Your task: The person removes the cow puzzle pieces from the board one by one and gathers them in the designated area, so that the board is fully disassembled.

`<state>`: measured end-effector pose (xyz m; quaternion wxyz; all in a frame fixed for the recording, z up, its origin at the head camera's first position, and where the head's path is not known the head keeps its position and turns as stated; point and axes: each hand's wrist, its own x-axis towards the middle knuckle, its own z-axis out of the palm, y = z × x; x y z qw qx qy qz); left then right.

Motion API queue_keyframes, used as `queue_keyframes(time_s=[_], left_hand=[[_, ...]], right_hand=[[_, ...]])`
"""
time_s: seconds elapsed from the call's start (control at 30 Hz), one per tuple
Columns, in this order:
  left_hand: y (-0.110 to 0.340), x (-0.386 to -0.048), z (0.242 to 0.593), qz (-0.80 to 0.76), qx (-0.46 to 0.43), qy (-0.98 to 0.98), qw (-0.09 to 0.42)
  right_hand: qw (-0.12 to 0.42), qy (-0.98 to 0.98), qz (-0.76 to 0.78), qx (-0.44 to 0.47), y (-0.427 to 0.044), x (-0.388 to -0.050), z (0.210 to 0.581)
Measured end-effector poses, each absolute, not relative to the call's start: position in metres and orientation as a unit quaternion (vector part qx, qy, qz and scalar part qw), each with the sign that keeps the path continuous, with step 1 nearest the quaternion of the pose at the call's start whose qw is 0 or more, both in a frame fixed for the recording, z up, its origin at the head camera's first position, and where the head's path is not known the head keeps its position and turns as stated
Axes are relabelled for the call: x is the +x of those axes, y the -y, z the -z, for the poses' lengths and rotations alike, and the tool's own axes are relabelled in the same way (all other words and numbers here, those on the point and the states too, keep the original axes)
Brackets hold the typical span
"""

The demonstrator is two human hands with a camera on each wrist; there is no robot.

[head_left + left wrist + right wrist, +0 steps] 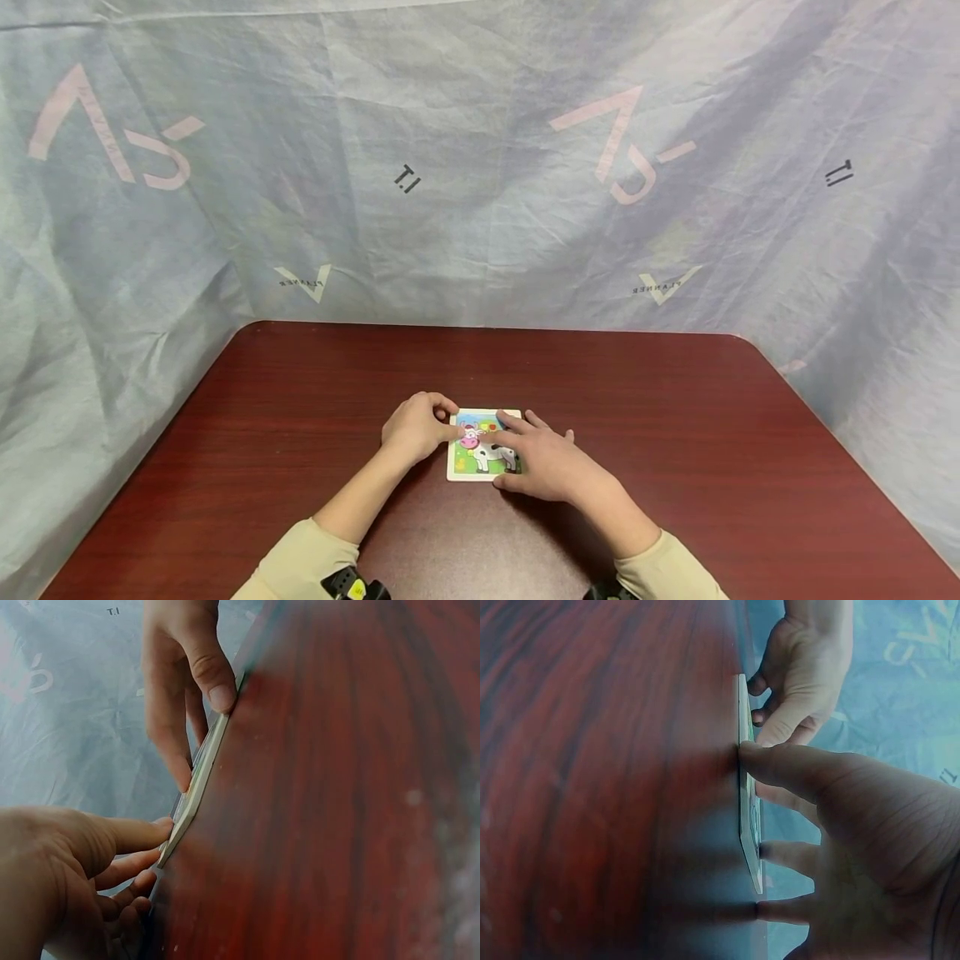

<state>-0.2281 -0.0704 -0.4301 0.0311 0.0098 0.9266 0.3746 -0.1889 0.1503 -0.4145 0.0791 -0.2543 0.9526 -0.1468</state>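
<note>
A square picture board (463, 464) with a pale border and a cartoon cow lies flat on the table. My left hand (418, 429) holds its left side, thumb on the picture near the cow's head and fingers curled at the far left corner. The right hand (551, 462) spreads over the right side, its thumb at the near edge and fingertips on the picture. In the left wrist view, the board (206, 769) appears edge-on between the left hand (67, 870) and right hand (180, 675). The right wrist view shows the right thumb touching the board's edge (744, 802).
The dark red wooden table (637, 400) has rounded far corners. A grey cloth (465, 183) with printed letters and marks hangs behind it and along both sides. Black devices are strapped at both wrists, over light sleeves (303, 560).
</note>
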Motion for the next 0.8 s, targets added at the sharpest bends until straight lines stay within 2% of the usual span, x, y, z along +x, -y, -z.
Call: queue_keyframes(time_s=[0.8], left_hand=[[0.0651, -0.2295, 0.4267, -0.369, -0.007, -0.929, 0.023]], right_hand=[[0.079, -0.953, 0.146, -0.252, -0.1484, -0.1911, 0.4132]])
